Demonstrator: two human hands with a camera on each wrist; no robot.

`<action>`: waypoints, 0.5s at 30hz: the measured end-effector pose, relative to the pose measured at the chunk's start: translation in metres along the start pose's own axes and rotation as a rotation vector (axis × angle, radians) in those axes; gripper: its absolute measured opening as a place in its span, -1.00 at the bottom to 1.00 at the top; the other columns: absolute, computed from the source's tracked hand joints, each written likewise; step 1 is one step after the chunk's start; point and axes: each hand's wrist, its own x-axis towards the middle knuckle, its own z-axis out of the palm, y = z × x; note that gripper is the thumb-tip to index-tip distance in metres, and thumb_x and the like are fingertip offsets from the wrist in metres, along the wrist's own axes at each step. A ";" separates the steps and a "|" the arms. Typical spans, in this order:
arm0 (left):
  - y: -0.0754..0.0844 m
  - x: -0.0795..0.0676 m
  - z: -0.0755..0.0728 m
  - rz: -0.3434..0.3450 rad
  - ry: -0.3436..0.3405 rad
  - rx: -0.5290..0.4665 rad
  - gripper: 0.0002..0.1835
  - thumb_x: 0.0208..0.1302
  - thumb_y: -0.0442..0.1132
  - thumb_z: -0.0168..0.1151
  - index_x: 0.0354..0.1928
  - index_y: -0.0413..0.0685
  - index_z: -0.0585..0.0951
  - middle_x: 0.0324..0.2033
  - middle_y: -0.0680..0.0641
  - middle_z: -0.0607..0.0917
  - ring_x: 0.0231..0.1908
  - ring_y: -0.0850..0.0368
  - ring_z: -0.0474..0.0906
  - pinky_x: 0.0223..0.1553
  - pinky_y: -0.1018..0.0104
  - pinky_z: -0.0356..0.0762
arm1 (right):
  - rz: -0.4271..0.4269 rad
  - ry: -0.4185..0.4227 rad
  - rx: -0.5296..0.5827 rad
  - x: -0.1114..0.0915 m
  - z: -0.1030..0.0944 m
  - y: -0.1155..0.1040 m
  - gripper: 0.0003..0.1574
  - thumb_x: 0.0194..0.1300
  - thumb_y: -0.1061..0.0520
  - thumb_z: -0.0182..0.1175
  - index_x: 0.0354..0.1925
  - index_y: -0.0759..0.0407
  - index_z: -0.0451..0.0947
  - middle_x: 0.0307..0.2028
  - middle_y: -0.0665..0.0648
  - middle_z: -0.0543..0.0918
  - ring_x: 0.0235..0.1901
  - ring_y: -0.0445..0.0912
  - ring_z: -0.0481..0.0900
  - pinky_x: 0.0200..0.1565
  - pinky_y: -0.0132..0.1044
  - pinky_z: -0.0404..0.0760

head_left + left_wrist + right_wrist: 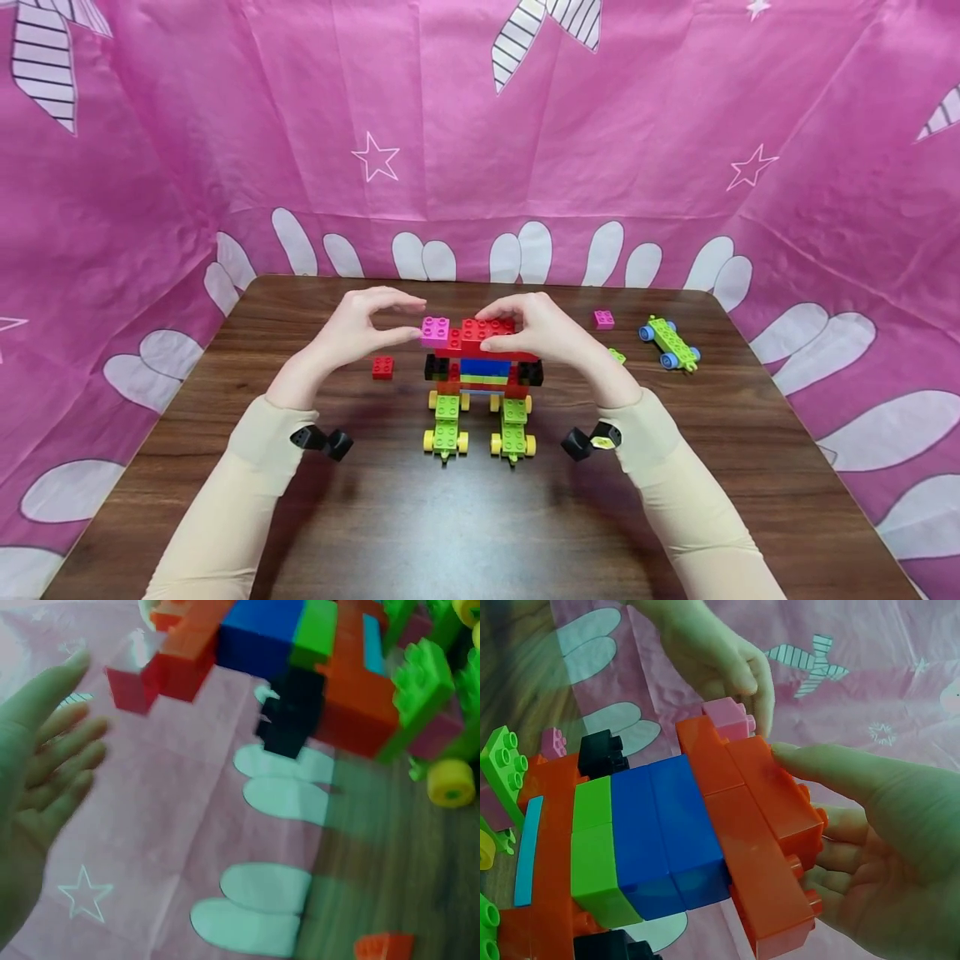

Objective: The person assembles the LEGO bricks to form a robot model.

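Note:
A toy-brick build [483, 367] stands upright mid-table, with a blue, green and red body on two lime wheeled bases [446, 433]. A pink brick [435, 332] sits on the left end of its top red layer. Just left of that brick is my left hand [367, 321]; the left wrist view shows a small gap between thumb and brick, fingers loosely extended. My right hand [536, 325] holds a red brick [776, 795] on the top layer, thumb at its near side and fingers behind. Black bricks [437, 367] jut out at both sides of the body.
A loose red brick [382, 367] lies left of the build on the wooden table [360, 517]. Toward the back right are a pink brick [603, 319] and a lime base with blue wheels [671, 343]. A lime piece [617, 356] is partly hidden by the right arm. Pink cloth [465, 167] hangs behind.

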 end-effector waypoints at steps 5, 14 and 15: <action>-0.016 -0.011 -0.002 0.036 0.182 0.030 -0.68 -0.04 -0.44 0.48 -0.16 -0.17 0.73 -0.26 -0.09 0.76 -0.22 0.01 0.66 -0.11 0.49 0.51 | -0.011 -0.009 -0.022 -0.002 -0.002 -0.003 -0.50 0.15 0.01 0.38 0.06 0.14 0.62 -0.03 0.07 0.70 -0.29 -0.10 0.59 -0.21 -0.24 0.61; -0.058 -0.040 -0.007 -0.154 0.198 0.057 -0.72 0.06 -0.37 0.44 -0.13 -0.17 0.72 -0.20 -0.14 0.76 -0.16 0.40 0.58 -0.21 0.69 0.46 | -0.075 0.020 -0.010 0.005 0.003 -0.012 -0.46 0.16 0.00 0.37 0.09 0.16 0.58 0.05 0.13 0.66 0.07 -0.07 0.57 0.14 -0.11 0.54; -0.062 -0.043 -0.007 -0.182 0.196 0.069 -0.72 0.07 -0.34 0.44 -0.12 -0.16 0.71 -0.19 -0.14 0.76 -0.14 0.46 0.56 -0.19 0.63 0.49 | -0.087 0.027 -0.012 0.006 0.005 -0.013 -0.46 0.16 0.00 0.38 0.09 0.16 0.59 0.04 0.12 0.66 0.07 -0.07 0.57 0.14 -0.10 0.54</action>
